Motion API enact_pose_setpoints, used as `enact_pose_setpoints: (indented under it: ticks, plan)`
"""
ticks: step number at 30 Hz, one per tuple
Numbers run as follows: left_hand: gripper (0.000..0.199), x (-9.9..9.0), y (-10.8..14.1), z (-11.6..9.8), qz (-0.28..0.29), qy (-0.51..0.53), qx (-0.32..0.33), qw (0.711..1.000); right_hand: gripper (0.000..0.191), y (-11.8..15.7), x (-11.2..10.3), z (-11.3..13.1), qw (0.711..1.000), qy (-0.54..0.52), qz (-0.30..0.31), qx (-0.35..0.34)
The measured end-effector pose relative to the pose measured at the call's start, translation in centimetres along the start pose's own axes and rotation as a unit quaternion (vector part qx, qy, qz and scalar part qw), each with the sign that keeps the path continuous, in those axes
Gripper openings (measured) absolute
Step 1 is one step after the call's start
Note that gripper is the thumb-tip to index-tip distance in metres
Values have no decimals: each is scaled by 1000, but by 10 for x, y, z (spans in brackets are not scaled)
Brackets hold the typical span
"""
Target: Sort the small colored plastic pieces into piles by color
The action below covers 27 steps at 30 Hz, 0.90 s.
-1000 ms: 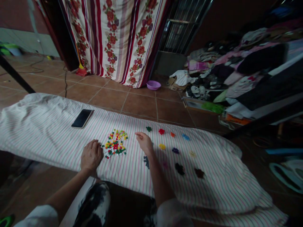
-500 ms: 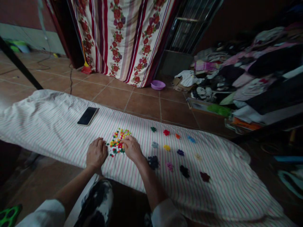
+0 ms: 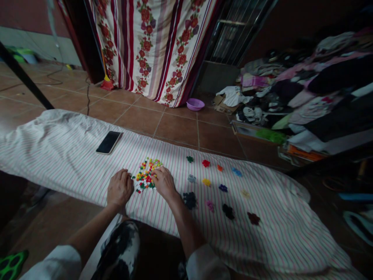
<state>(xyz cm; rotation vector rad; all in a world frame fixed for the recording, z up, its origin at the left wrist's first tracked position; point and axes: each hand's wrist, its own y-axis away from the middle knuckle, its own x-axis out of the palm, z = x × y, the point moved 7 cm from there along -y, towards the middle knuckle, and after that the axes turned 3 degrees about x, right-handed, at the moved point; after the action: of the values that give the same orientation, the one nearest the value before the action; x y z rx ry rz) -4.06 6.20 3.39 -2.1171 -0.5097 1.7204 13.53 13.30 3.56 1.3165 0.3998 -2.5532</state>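
A mixed pile of small coloured pieces (image 3: 145, 175) lies on a striped cloth (image 3: 279, 225). Resting on the cloth just left of the pile is my left hand (image 3: 120, 188), its fingers curled; whatever they may hold is hidden. My right hand (image 3: 164, 182) is at the pile's right edge, thumb and fingertips pressed together, with what is between them too small to make out. Right of it lie several small single-colour heaps, among them green (image 3: 190, 159), red (image 3: 206, 163), yellow (image 3: 206, 182), dark grey (image 3: 190, 200), black (image 3: 228, 211) and brown (image 3: 253, 218).
A phone (image 3: 108, 142) lies on the cloth left of the pile. Beyond are a tiled floor (image 3: 177, 126), a purple basin (image 3: 195, 104), a flowered curtain (image 3: 159, 46), a red and yellow broom (image 3: 107, 83) and heaped clothes (image 3: 309, 85) at the right.
My right hand has shifted slightly to the right at the pile, and more of the red and green pieces show. My left hand has barely moved.
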Motion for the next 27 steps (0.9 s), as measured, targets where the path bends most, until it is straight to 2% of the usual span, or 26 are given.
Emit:
enact_pose_setpoints:
  ticks: [5, 9, 16, 22, 27]
  plan:
    - [13, -2, 0, -1, -16, -4, 5, 1000, 8, -1, -1, 0, 1000, -4, -21, -13]
    - [13, -2, 0, -1, -23, -9, 9, 1000, 11, -1, -6, 1, 999, -27, -29, -29]
    - [13, -3, 0, -2, -31, -19, 29, 999, 11, -3, -31, -16, 995, -87, -56, 16]
    - [13, -3, 0, -2, -29, -16, 30, 999, 9, -7, -60, -53, 977, -146, -141, 70]
    - [14, 0, 1, -1, -22, -18, 33, 999, 14, -5, -76, -103, 931, -260, -220, 131]
